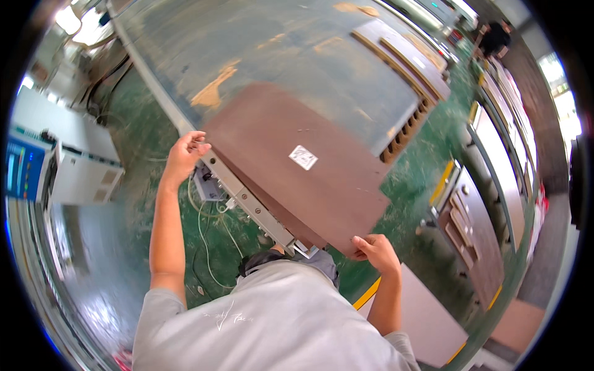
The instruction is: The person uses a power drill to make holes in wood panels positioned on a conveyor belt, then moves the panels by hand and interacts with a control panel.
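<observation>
A large brown board [272,142] with a white label [303,157] lies over the near edge of a grey worktable [309,80], its near end sticking out past it. At the board's left corner, the bent fingers of my left hand [184,157] close on the edge; the exact grip is partly hidden. My right hand [376,250] pinches the near right corner, thumb on top, the other fingers mostly out of sight underneath. Along the near left side, a second brown edge [284,216] shows below the upper surface.
Sawdust [215,85] lies on the table. Further boards [402,55] rest at its far right. A metal rail [247,201] runs along the near edge. On the left is a white machine cabinet [86,167] with a screen; carts with panels [470,229] stand right. A person [495,37] is far off.
</observation>
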A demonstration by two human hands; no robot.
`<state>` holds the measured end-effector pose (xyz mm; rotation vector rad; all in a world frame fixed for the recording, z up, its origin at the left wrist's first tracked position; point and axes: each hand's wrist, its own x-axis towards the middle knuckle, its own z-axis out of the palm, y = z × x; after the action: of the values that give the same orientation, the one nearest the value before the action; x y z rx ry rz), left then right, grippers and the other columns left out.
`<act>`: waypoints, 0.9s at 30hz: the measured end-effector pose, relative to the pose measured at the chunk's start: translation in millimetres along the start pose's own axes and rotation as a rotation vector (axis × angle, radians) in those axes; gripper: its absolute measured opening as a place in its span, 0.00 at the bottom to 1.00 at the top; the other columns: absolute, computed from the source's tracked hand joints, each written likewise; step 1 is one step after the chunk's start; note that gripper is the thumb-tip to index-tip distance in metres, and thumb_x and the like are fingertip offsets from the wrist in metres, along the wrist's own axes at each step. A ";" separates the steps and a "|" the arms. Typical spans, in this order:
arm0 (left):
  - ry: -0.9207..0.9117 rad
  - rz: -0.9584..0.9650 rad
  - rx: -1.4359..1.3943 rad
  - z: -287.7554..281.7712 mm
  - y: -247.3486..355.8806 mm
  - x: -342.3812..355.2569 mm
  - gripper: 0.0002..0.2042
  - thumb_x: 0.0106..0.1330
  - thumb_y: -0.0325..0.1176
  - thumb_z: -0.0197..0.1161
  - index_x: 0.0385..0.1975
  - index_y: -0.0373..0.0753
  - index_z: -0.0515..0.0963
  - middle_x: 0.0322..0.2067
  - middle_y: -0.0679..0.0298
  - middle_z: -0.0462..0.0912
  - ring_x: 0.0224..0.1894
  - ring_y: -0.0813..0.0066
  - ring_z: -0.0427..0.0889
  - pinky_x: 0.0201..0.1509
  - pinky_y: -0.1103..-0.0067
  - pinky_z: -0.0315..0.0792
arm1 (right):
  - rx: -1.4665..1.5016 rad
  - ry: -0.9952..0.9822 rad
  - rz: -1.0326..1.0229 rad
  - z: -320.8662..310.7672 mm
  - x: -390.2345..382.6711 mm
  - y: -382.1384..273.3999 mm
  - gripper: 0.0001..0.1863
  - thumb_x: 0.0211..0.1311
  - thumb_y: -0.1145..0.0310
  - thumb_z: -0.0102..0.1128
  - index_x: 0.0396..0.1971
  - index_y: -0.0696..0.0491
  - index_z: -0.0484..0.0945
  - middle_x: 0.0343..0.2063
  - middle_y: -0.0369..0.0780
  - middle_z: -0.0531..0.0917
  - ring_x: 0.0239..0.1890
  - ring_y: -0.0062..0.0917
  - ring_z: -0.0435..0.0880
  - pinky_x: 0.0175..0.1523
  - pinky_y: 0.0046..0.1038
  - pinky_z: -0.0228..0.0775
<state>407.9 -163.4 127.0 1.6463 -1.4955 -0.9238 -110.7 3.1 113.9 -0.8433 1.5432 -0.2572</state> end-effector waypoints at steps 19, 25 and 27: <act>-0.462 -0.028 0.439 36.0 -46.7 159.3 0.33 0.64 0.54 0.64 0.54 0.26 0.74 0.50 0.55 0.79 0.53 0.67 0.76 0.58 0.71 0.67 | 1.190 0.114 -0.108 123.1 67.0 2.4 0.26 0.54 0.64 0.73 0.51 0.57 0.76 0.43 0.40 0.84 0.43 0.27 0.83 0.50 0.33 0.77; -0.559 -0.048 0.317 -4.6 -94.5 216.8 0.27 0.69 0.51 0.60 0.53 0.29 0.74 0.44 0.60 0.81 0.48 0.74 0.76 0.54 0.74 0.70 | 1.157 0.175 -0.163 80.1 33.2 -12.2 0.24 0.55 0.67 0.72 0.49 0.62 0.76 0.42 0.46 0.84 0.41 0.31 0.86 0.47 0.35 0.80; -0.473 0.012 0.423 47.9 -31.3 180.0 0.33 0.69 0.53 0.58 0.61 0.29 0.68 0.55 0.51 0.78 0.58 0.64 0.75 0.63 0.72 0.66 | 1.172 0.174 -0.100 59.0 21.7 18.7 0.23 0.56 0.68 0.70 0.49 0.63 0.76 0.41 0.46 0.84 0.41 0.33 0.86 0.49 0.37 0.81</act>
<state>394.1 -342.6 68.9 1.7819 -2.1368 -1.0982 -60.9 20.9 75.1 0.0461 1.1984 -1.1860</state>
